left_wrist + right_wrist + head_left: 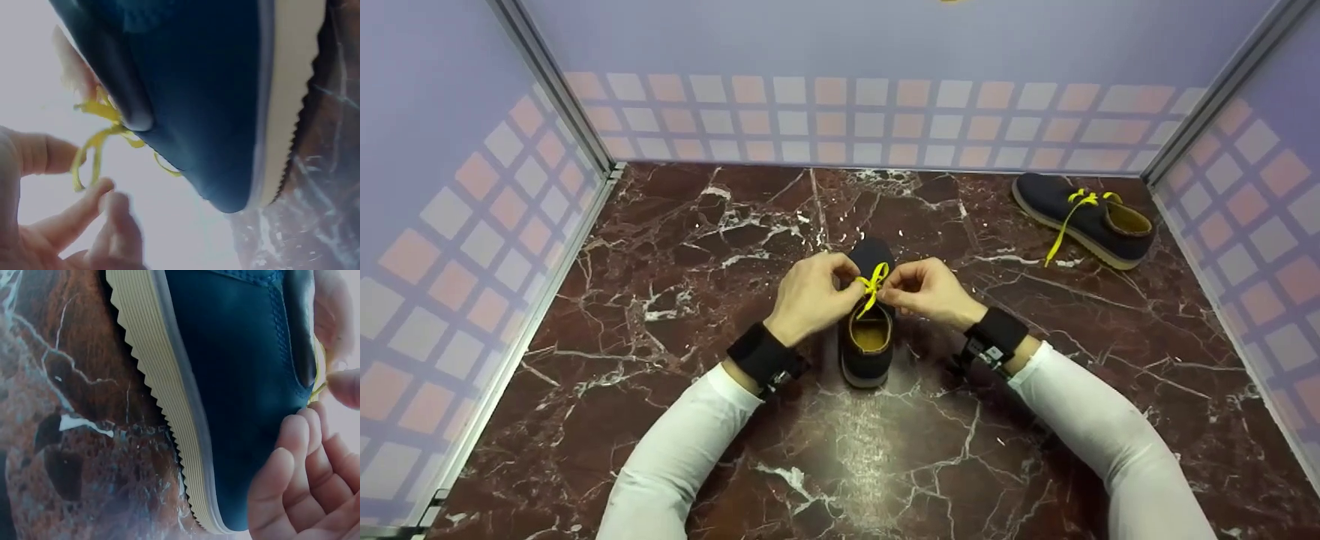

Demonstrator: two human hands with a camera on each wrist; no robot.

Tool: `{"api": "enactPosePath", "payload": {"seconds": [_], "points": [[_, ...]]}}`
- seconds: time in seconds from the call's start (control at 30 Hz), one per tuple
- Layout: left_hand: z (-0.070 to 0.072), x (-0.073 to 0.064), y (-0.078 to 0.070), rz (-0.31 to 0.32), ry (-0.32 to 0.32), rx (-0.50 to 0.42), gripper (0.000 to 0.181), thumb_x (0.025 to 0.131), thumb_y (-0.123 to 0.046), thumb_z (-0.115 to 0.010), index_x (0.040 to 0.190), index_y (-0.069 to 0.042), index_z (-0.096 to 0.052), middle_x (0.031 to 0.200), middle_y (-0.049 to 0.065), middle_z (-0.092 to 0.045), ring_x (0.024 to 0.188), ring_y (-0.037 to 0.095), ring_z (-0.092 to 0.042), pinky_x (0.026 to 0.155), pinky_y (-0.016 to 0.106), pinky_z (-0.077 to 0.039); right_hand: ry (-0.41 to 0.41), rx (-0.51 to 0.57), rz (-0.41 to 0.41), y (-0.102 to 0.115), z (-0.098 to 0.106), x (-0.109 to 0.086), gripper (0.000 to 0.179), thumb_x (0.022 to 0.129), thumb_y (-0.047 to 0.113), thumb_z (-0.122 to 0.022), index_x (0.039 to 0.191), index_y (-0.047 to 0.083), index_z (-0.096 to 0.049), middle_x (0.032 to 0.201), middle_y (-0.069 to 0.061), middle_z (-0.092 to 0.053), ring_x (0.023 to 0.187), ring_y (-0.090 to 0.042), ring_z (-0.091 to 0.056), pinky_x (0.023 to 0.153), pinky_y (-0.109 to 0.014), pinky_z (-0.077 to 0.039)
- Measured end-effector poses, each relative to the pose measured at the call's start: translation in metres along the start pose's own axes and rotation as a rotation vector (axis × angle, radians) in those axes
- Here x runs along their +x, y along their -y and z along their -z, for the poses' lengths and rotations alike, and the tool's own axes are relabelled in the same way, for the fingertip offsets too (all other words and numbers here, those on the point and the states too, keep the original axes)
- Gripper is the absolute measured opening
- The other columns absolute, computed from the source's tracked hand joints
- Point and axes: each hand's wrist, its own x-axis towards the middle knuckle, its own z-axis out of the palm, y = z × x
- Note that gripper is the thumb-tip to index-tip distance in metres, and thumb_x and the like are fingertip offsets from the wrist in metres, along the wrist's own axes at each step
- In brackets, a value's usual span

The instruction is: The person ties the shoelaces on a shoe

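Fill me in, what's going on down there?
A person is handling the yellow lace on a dark shoe: the left hand pinches a loop of it, and the right hand holds it from the other side. A second shoe, also yellow-laced, sits at the far right, untouched.

Left arm (675,454) and right arm (1099,416) angle inward; left hand (814,298) and right hand (928,291) face each other, just apart — both pinching; the right fingers (297,444) curl inward.
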Motion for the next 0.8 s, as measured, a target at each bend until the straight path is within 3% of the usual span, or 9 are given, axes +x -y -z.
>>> {"api": "enactPosePath", "payload": {"seconds": [0.17, 0.27, 0.47, 0.7, 0.8], "points": [[-0.001, -0.003, 0.005, -0.031, 0.082, -0.036, 0.026, 0.093, -0.031, -0.076, 0.109, -0.015, -0.088, 0.104, 0.003, -0.086, 0.090, 0.023, -0.077, 0.079, 0.041, -0.059, 0.008, -0.095, 0.025, 0.004, 0.000, -0.001, 0.009, 0.094, 0.006, -0.082, 0.093, -0.004, -0.083, 0.076, 0.006, -0.076, 0.059, 0.002, -0.060, 0.055, -0.014, -0.048], [0.000, -0.004, 0.006, -0.061, 0.071, -0.053, 0.025, 0.091, -0.028, -0.078, 0.108, -0.013, -0.089, 0.105, 0.005, -0.087, 0.092, 0.025, -0.079, 0.080, 0.042, -0.061, 0.012, -0.131, 0.038, 0.006, 0.000, 0.000, 0.007, 0.093, 0.005, -0.082, 0.092, -0.002, -0.084, 0.076, 0.003, -0.076, 0.059, 0.003, -0.059, 0.055, -0.014, -0.046], [0.001, -0.007, 0.008, -0.117, 0.048, -0.062, 0.019, 0.093, -0.019, -0.079, 0.106, -0.012, -0.091, 0.102, 0.005, -0.089, 0.082, 0.025, -0.078, 0.071, 0.037, -0.058, 0.020, -0.129, 0.035, 0.008, 0.001, -0.001, 0.007, 0.092, 0.001, -0.079, 0.091, -0.003, -0.085, 0.076, -0.001, -0.079, 0.057, 0.003, -0.061, 0.054, -0.014, -0.049], [0.001, -0.008, 0.009, -0.136, 0.058, -0.058, 0.017, 0.097, -0.019, -0.079, 0.106, -0.012, -0.091, 0.102, 0.006, -0.089, 0.085, 0.026, -0.082, 0.076, 0.043, -0.063, 0.102, -0.073, 0.060, 0.011, 0.002, -0.005, 0.009, 0.091, -0.001, -0.077, 0.091, -0.007, -0.083, 0.075, 0.015, -0.077, 0.060, 0.003, -0.061, 0.055, -0.013, -0.048], [0.002, -0.009, 0.010, -0.142, 0.064, -0.056, 0.017, 0.097, -0.019, -0.079, 0.107, -0.012, -0.091, 0.101, 0.006, -0.089, 0.083, 0.025, -0.082, 0.075, 0.043, -0.063, 0.106, -0.076, 0.043, 0.013, 0.002, -0.005, 0.011, 0.093, 0.002, -0.076, 0.091, -0.006, -0.083, 0.074, 0.006, -0.078, 0.058, 0.000, -0.062, 0.053, -0.015, -0.049]]}}
